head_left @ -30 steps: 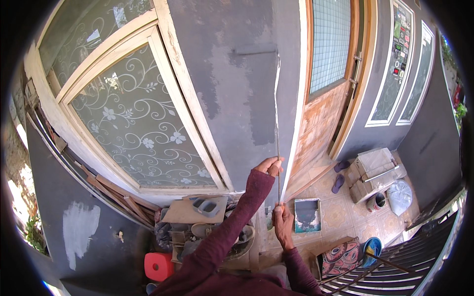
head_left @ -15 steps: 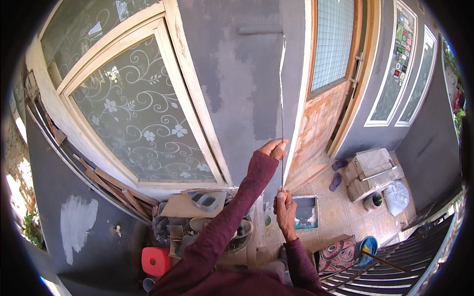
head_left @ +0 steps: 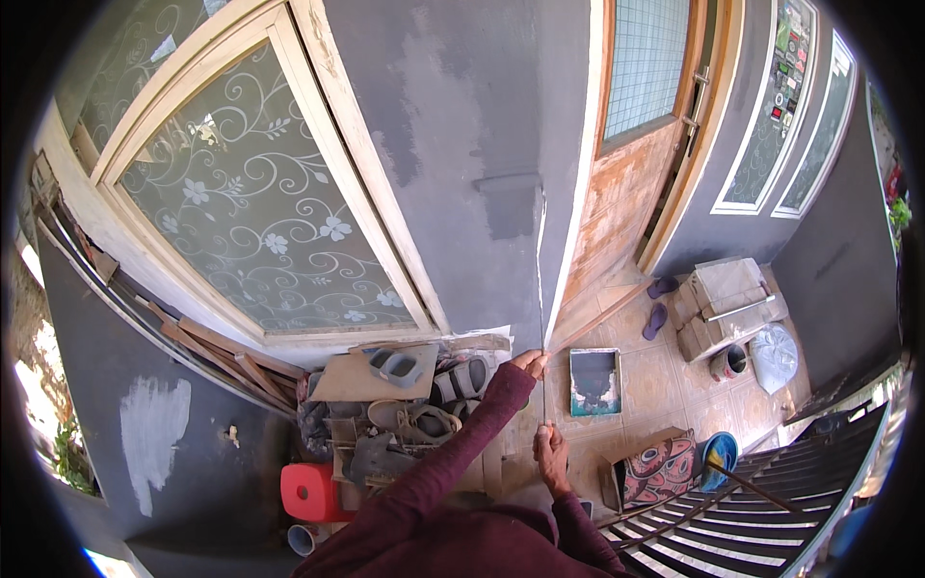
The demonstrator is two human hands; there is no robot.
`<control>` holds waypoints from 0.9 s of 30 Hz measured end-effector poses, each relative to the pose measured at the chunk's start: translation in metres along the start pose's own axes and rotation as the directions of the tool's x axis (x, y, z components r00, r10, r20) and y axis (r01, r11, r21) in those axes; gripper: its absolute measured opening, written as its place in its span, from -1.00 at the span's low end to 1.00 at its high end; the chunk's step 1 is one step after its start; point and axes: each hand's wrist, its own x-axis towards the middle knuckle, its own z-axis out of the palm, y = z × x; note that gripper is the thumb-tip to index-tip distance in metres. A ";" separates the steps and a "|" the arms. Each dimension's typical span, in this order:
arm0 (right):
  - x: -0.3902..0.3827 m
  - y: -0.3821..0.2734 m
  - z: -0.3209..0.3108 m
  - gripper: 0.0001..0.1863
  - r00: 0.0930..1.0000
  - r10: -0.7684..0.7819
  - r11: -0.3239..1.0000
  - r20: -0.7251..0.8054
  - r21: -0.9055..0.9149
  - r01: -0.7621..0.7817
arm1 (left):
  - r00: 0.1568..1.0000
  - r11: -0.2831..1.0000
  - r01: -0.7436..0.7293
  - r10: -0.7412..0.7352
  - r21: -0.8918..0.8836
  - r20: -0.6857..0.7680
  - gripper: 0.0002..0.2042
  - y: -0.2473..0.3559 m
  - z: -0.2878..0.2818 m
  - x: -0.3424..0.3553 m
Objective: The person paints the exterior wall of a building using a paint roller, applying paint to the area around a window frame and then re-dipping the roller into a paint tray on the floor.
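A paint roller (head_left: 508, 182) rests against the grey wall (head_left: 453, 106), its long thin pole (head_left: 541, 289) running down toward me. Around the pole's middle, my left hand (head_left: 527, 364) is closed with the arm stretched forward. Lower down, my right hand (head_left: 552, 457) grips the pole near its end. Darker, fresh-looking grey paint covers part of the wall around the roller, beside lighter, uneven patches. A paint tray (head_left: 595, 354) with dark grey paint lies on the floor tiles to the right of my left hand.
A patterned glass window (head_left: 260, 202) stands left of the wall strip, a wooden door (head_left: 617, 222) right of it. Shoes (head_left: 414, 420) sit on a rack beside a red stool (head_left: 313, 491). Boxes (head_left: 727, 299), a white bag (head_left: 774, 358), a blue bucket (head_left: 720, 460) and slatted railing (head_left: 732, 520) lie right.
The roller has moved down the wall, and both hands have come down with the pole. My view has also shifted, showing more of the shoe rack. Both hands keep their grip.
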 end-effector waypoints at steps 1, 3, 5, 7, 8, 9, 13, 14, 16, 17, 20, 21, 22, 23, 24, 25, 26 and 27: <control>-0.004 0.010 -0.002 -0.62 1.000 0.013 0.999 -0.003 -0.038 -0.013 | 1.000 0.998 -0.031 0.030 0.050 0.006 -0.68 -0.017 0.001 0.000; -0.011 0.033 -0.008 -0.62 1.000 0.006 0.997 -0.022 -0.077 -0.008 | 0.999 0.999 0.036 -0.036 0.011 0.027 -0.68 -0.029 0.010 -0.007; -0.017 0.051 -0.009 -0.65 0.999 -0.026 0.997 -0.032 -0.076 0.024 | 0.997 0.998 0.067 -0.068 0.011 0.041 -0.68 -0.042 0.016 -0.011; -0.026 0.061 -0.014 -0.64 0.999 0.015 0.993 -0.034 -0.117 -0.019 | 0.996 0.997 0.071 -0.073 0.043 0.052 -0.67 -0.060 0.020 -0.013; -0.029 0.062 -0.015 -0.64 0.999 0.032 0.990 -0.032 -0.137 -0.036 | 0.997 0.997 0.071 -0.071 0.007 0.043 -0.67 -0.067 0.023 -0.015; -0.033 0.064 -0.015 -0.63 0.999 0.031 0.991 -0.028 -0.129 -0.034 | 0.997 0.997 0.071 -0.070 -0.029 0.032 -0.67 -0.074 0.026 -0.018; -0.043 0.081 -0.024 -0.62 0.998 0.034 0.987 -0.047 -0.152 -0.041 | 0.994 0.993 0.109 -0.108 -0.043 0.033 -0.66 -0.078 0.036 -0.026; -0.045 0.083 -0.025 -0.61 0.998 0.037 0.984 -0.052 -0.171 -0.045 | 0.993 0.993 0.117 -0.116 -0.034 0.039 -0.66 -0.082 0.037 -0.026; -0.050 0.087 -0.027 -0.60 0.995 0.075 0.981 -0.067 -0.174 -0.086 | 0.990 0.991 0.132 -0.131 -0.018 0.053 -0.66 -0.090 0.038 -0.026; -0.053 0.086 -0.026 -0.60 0.993 0.095 0.979 -0.070 -0.176 -0.106 | 0.988 0.989 0.145 -0.143 -0.030 0.060 -0.66 -0.101 0.040 -0.025; -0.059 0.080 -0.025 -0.59 0.975 0.212 0.967 -0.061 -0.132 -0.218 | 0.983 0.983 0.172 -0.167 -0.066 0.076 -0.66 -0.135 0.047 -0.019; -0.060 0.081 -0.025 -0.59 0.974 0.216 0.966 -0.062 -0.134 -0.222 | 0.982 0.980 0.179 -0.173 -0.081 0.079 -0.66 -0.142 0.049 -0.019; -0.060 0.081 -0.026 -0.59 0.974 0.220 0.965 -0.062 -0.136 -0.227 | 0.981 0.978 0.187 -0.179 -0.097 0.080 -0.66 -0.148 0.052 -0.019; -0.062 0.081 -0.026 -0.59 0.972 0.226 0.963 -0.068 -0.135 -0.233 | 0.980 0.976 0.191 -0.184 -0.106 0.077 -0.66 -0.147 0.053 -0.021; -0.063 0.081 -0.027 -0.60 0.969 0.240 0.960 -0.067 -0.130 -0.247 | 0.979 0.974 0.196 -0.189 -0.116 0.072 -0.66 -0.146 0.055 -0.023; -0.064 0.080 -0.028 -0.60 0.965 0.253 0.958 -0.067 -0.124 -0.260 | 0.979 0.972 0.201 -0.194 -0.125 0.068 -0.66 -0.145 0.055 -0.026; -0.064 0.082 -0.030 -0.60 0.963 0.263 0.956 -0.061 -0.118 -0.269 | 0.978 0.975 0.201 -0.195 -0.096 0.070 -0.66 -0.146 0.055 -0.026; -0.063 0.087 -0.031 -0.60 0.968 0.244 0.956 -0.058 -0.151 -0.250 | 0.978 0.977 0.201 -0.197 -0.066 0.073 -0.67 -0.147 0.054 -0.027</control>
